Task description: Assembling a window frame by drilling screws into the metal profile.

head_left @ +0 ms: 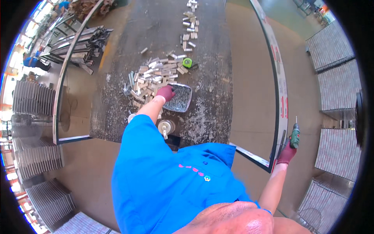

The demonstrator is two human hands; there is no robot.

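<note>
My left hand [166, 93], in a dark red glove, reaches over the left rim of a clear plastic tray [189, 102] of small metal pieces. Its fingers look curled downward, and whatever they pinch is hidden. Out to the right, my right hand [287, 153], gloved the same way, is wrapped round a green power drill [295, 137]. The drill's thin bit points away from me, beside a long frame bar [281, 97] with red-printed white film. Many short metal blocks [157, 72] lie heaped beyond and left of the tray.
A green tape measure [187, 62] sits by the heap on the worn dark table [212, 78]. A white-lidded container [166, 127] stands at its near edge. Another frame bar [70, 58] runs along the left. Stacked panels [337, 150] stand right; metal lengths [80, 48] lie far left.
</note>
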